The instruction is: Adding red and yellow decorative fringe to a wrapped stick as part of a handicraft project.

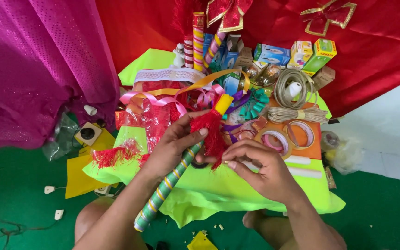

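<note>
At far left, magenta cloth [38,65] is hanging over a green floor [15,185]. At centre, above a lime-green sheet [228,185], the left hand [174,148] is wrapping its fingers around a green striped stick [165,185], thumb pressing a red fringe tassel [211,132] at its yellow tip. The right hand [260,169] is pinching the tassel's lower edge. Farther right, tape rolls [285,136] and coiled twine [295,99] are lying.

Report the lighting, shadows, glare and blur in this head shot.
Head view: bright, even light with saturated colours; soft shadows under the left hand and right hand on the green paper; slight glare on the red cellophane; the hands and the red tassel are sharp; edges bend a little from the wide lens.
</note>
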